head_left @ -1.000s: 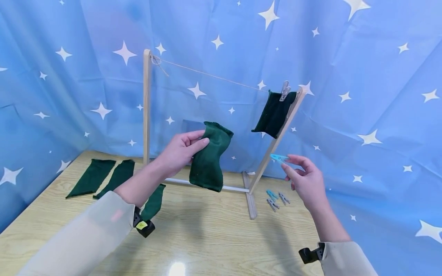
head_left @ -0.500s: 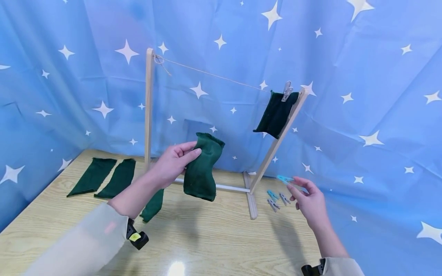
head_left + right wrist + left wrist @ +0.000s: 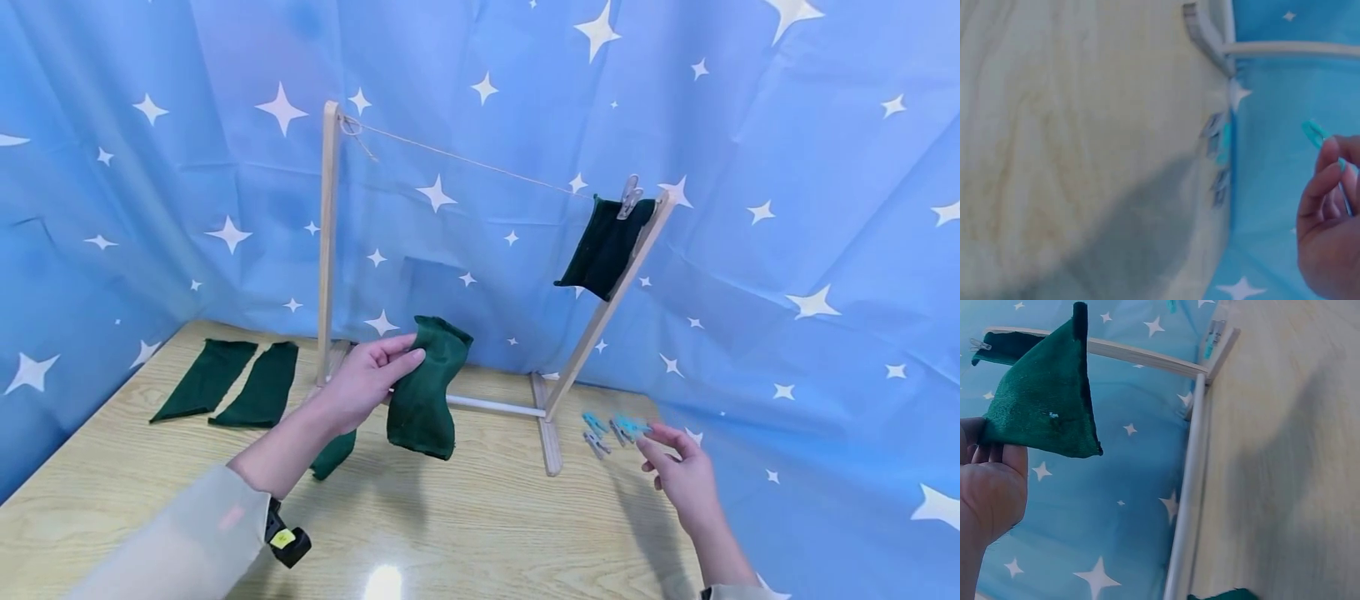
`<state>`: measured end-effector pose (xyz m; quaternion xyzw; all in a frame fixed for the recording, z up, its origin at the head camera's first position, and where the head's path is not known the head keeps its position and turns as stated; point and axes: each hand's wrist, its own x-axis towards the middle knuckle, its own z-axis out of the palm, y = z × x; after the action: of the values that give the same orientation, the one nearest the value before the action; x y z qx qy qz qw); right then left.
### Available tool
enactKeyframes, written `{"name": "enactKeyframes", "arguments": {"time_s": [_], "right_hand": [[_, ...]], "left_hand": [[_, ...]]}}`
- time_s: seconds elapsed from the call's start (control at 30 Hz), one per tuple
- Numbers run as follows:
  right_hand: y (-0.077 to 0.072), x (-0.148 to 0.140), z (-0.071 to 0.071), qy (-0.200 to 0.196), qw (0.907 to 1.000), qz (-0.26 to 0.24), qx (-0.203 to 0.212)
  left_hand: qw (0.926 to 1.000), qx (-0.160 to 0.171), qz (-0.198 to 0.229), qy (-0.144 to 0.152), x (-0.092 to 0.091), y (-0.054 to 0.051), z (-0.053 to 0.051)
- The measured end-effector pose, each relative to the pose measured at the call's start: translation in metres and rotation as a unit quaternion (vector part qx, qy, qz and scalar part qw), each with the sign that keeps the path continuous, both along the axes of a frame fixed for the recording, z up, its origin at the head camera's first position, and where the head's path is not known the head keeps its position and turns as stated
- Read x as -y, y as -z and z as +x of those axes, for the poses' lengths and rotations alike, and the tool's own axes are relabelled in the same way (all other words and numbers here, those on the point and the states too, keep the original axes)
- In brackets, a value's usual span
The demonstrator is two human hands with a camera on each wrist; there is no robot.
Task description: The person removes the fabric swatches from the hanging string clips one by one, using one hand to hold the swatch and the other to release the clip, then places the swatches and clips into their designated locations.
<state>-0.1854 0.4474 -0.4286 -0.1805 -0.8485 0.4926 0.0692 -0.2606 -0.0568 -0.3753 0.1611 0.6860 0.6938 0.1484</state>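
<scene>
In the head view my left hand (image 3: 363, 383) pinches a dark green piece of cloth (image 3: 427, 408) by its left side, thumb in front, and it hangs above the table. The left wrist view has the same cloth (image 3: 1047, 400) gripped at one edge. On the right, my right hand (image 3: 682, 475) pinches a light blue clothespin (image 3: 632, 427) between thumb and finger. In the right wrist view this clothespin (image 3: 1314, 133) is partly hidden by the fingers. Several loose clothespins (image 3: 597, 444) lie on the table just beyond that hand.
A wooden frame (image 3: 328, 242) carries a thin string (image 3: 465, 158). Near its right post (image 3: 600, 321) another green cloth (image 3: 603, 254) hangs, held by a grey clothespin (image 3: 630, 198). More green cloths (image 3: 206, 379) lie on the table (image 3: 487, 517) at left. A blue starry curtain (image 3: 480, 242) stands behind.
My left hand has moved down and slightly left with the green cloth. My right hand has lowered with the light blue clothespin toward the loose ones. The view has shifted slightly.
</scene>
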Motion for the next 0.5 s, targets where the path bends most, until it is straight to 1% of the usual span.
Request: {"name": "enactKeyframes", "arguments": {"time_s": [0.1,0.3,0.4,0.5], "right_hand": [[0.011,-0.009,0.002,0.0,0.9998,0.009,0.016],[0.031,-0.024,0.004,-0.009,0.9979,0.043,0.047],[0.04,-0.029,0.004,-0.008,0.9971,0.044,0.061],[0.048,-0.034,0.005,-0.002,0.9971,0.037,0.067]], "left_hand": [[0.9999,0.01,0.001,-0.003,0.002,0.008,0.003],[0.9997,0.024,0.005,-0.007,0.005,0.025,0.008],[0.9993,0.035,0.009,-0.01,0.005,0.032,0.009],[0.9993,0.035,0.009,-0.009,0.005,0.036,0.011]]}}
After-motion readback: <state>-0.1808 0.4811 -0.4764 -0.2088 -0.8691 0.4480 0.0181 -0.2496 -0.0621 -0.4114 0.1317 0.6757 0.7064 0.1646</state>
